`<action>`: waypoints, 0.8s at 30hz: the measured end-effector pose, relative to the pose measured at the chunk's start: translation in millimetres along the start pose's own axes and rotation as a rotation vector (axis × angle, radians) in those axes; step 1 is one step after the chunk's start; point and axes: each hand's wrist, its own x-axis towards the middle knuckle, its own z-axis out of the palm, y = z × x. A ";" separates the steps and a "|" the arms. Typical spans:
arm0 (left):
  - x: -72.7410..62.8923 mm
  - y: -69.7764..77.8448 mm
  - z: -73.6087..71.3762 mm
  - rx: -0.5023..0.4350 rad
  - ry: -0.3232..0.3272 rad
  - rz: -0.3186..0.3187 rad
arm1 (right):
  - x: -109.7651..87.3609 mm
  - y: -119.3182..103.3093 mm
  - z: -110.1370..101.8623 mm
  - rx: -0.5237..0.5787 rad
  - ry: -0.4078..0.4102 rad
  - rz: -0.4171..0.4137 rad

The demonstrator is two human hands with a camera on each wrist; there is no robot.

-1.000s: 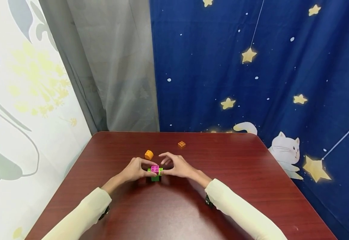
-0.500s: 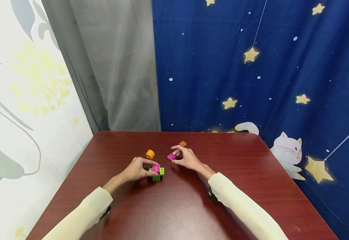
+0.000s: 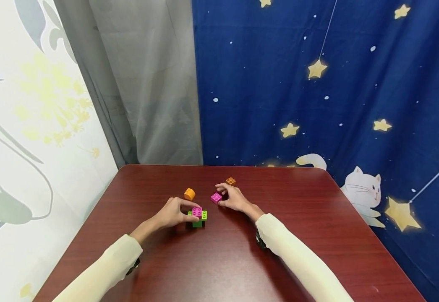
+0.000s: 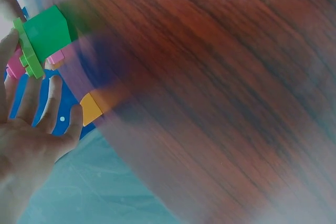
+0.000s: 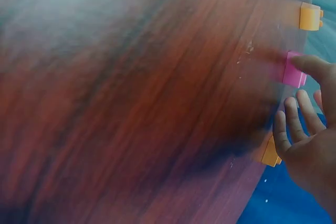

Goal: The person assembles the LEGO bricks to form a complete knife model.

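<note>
In the head view my left hand (image 3: 169, 213) pinches a small stack of toy building bricks between thumb and fingers. A pink brick (image 3: 197, 211) tops the stack, over a wider lime-green brick (image 3: 204, 215) and a green brick (image 3: 197, 224) beneath. The left wrist view shows the green brick (image 4: 48, 32) from its side. To the right and farther back, my right hand (image 3: 236, 199) hovers with loosely bent, spread fingers beside a loose pink brick (image 3: 216, 197), studs up. In the right wrist view its thumb overlaps that brick (image 5: 294, 74) while the other fingers stay apart.
A rounded yellow-orange brick (image 3: 189, 194) lies behind the stack. An orange brick (image 3: 230, 181) sits farther back, just beyond my right fingers. Grey and blue starry curtains (image 3: 249, 105) hang behind the far edge of the brown table (image 3: 280, 235).
My right hand has left the stack, moving right and back to the loose pink brick, which now shows more fully beside its fingers. The left hand has kept its grip on the stack.
</note>
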 end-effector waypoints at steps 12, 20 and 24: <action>-0.6 0.0 0.5 -0.016 -0.007 0.002 | 4.7 -4.7 3.1 -0.042 -0.046 0.023; -2.3 2.2 2.9 -0.020 -0.027 -0.025 | 1.4 -0.9 3.6 -0.040 -0.027 0.066; -2.1 2.3 1.3 -0.022 -0.025 -0.032 | 2.7 -1.5 2.0 -0.025 -0.025 0.064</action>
